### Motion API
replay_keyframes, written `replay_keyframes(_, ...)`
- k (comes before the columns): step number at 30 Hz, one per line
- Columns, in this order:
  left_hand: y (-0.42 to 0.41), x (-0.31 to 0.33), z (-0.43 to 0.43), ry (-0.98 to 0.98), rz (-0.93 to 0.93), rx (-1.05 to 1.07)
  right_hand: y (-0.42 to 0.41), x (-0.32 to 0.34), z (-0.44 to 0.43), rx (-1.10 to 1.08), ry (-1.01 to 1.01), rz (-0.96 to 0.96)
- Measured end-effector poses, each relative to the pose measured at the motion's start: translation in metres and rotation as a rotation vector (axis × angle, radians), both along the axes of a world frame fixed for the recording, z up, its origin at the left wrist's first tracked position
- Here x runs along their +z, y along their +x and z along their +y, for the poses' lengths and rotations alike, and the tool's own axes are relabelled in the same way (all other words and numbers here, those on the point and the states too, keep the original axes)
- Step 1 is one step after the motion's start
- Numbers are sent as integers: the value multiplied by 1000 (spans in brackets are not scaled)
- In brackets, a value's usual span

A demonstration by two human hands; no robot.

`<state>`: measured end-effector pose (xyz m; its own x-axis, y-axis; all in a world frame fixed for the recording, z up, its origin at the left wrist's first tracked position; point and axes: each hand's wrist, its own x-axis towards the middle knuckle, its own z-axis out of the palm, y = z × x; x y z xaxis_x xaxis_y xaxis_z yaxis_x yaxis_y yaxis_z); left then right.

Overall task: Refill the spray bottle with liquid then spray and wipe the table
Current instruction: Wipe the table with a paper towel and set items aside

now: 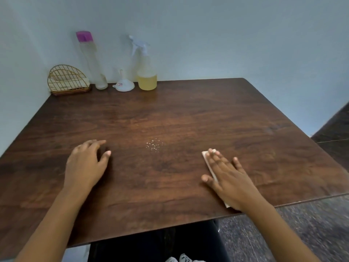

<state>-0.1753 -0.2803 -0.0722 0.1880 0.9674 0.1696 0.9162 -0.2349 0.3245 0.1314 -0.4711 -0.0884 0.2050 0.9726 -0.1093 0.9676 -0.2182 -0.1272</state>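
Observation:
The spray bottle (145, 72), clear with a white trigger head and yellowish liquid in its lower part, stands at the far edge of the dark wooden table (170, 114). A patch of small droplets (154, 145) lies mid-table between my hands. My right hand (227, 176) lies flat with straight fingers pressing a folded pale cloth (207, 163) onto the table, right of the droplets. My left hand (87, 163) rests on the table left of the droplets, fingers relaxed, holding nothing.
At the back left stand a gold wire napkin holder (69, 80), a tall clear bottle with a pink cap (92, 61) and a white funnel (123, 84) upside down. Pale walls meet behind them. Dark floor (311, 233) lies to the right.

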Motion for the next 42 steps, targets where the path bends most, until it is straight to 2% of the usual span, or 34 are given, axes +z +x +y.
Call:
replay_keyframes(2,-6,-6,3,-26,80,42,23,2,-8,-151,26,-27)
replay_keyframes(6,-5,-11,2,-66,97,84,27,5,-9,-378,47,-46)
replay_keyframes(10,-3,-13,1,-76,105,82,-69,3,26,-141,137,64)
replay_keyframes(12,-4,-14,0,-78,120,82,-115,4,35,4,115,119)
replay_keyframes(15,-4,-14,0,-75,128,79,-108,1,30,42,101,72)
replay_keyframes(17,-4,-15,1,-77,130,76,-63,-3,16,-55,102,-18)
replay_keyframes(19,-5,-15,1,-77,130,75,-4,-3,-5,-244,80,-89)
replay_keyframes(21,-5,-15,1,-75,131,79,39,4,-22,-462,24,-79)
replay_keyframes(23,-4,-15,0,-79,132,79,44,7,-19,-555,11,-68)
replay_keyframes(25,-3,-15,0,-83,126,79,8,2,6,-451,81,-69)
replay_keyframes(27,-3,-15,0,-83,123,80,-52,-1,32,-258,141,-7)
replay_keyframes(29,-4,-16,0,-79,127,81,-105,1,44,-75,121,61)
replay_keyframes(31,-4,-16,0,-72,124,79,-111,3,42,2,95,67)
replay_keyframes(33,-5,-16,1,-71,120,80,-70,1,33,-58,119,-4)
replay_keyframes(35,-4,-16,1,-77,123,79,-6,1,20,-255,105,-70)
replay_keyframes(38,-2,-16,0,-85,127,77,52,10,14,-548,4,-39)
replay_keyframes(40,0,-15,1,-105,131,80,34,6,39,-520,47,-19)
replay_keyframes(42,0,-12,3,-129,155,84,-21,-1,75,-349,121,14)
